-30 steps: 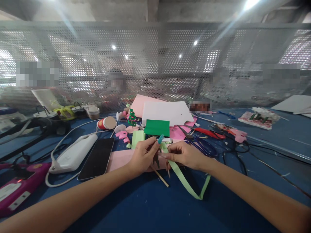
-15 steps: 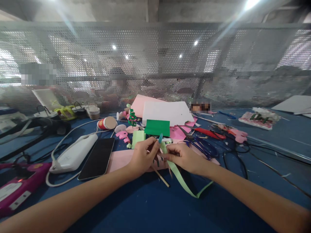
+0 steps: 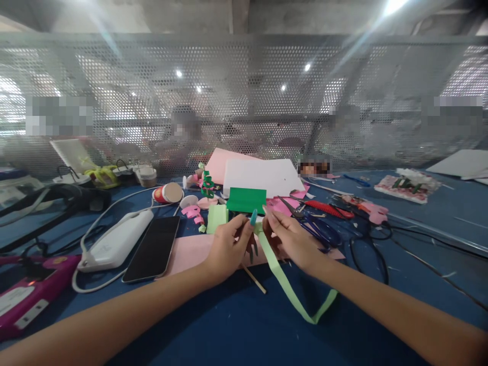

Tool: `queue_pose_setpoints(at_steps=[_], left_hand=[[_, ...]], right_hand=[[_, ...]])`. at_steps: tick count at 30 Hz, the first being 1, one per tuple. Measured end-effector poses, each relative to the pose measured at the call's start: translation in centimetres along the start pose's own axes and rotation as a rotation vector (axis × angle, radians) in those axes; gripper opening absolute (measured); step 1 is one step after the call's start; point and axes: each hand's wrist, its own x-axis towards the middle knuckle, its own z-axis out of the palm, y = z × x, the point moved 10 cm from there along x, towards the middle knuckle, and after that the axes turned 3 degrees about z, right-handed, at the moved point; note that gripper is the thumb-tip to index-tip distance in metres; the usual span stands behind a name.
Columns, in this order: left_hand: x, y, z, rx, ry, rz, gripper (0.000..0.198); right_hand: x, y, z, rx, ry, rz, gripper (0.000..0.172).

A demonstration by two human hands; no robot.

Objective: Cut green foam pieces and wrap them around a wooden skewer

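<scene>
My left hand [image 3: 229, 249] is closed around a thin wooden stick [image 3: 254, 280] that juts out below the palm toward me. A long light green paper strip [image 3: 290, 292] starts at that hand's fingertips and trails down over the blue table [image 3: 229, 330], folding back at its low end. My right hand [image 3: 290, 239] pinches the upper end of the strip right beside the left fingertips. A pink paper sheet [image 3: 190, 249] lies under both hands.
A black phone [image 3: 152, 249] and a white power bank [image 3: 118, 239] with cable lie to the left. Green paper [image 3: 246, 200], white sheets [image 3: 263, 177], scissors [image 3: 316, 229], a red-handled tool [image 3: 324, 207] and black cables [image 3: 369, 239] sit behind and right. A perforated metal screen [image 3: 244, 101] closes the back.
My right hand has risen and turned, its fingers now higher beside the left fingertips. The strip's lower loop has swung out to the right. The left hand has stayed put.
</scene>
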Motion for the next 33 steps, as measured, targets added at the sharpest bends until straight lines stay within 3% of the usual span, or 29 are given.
queue_pose_setpoints(at_steps=[6, 15, 25, 33], left_hand=[[-0.3, 1.0, 0.5, 0.011, -0.007, -0.001, 0.032], [-0.3, 1.4, 0.6, 0.043, -0.022, 0.025, 0.032], [-0.4, 0.2, 1.4, -0.122, -0.087, -0.070, 0.034], [-0.6, -0.8, 3.0, -0.340, -0.173, -0.161, 0.031]], right_hand=[[-0.6, -0.4, 0.2, 0.019, 0.127, -0.085, 0.030], [-1.1, -1.8, -0.2, -0.275, 0.200, -0.177, 0.031], [-1.0, -2.2, -0.6, -0.496, 0.175, -0.232, 0.029], [-0.7, -2.3, -0.6, -0.521, 0.165, -0.252, 0.029]])
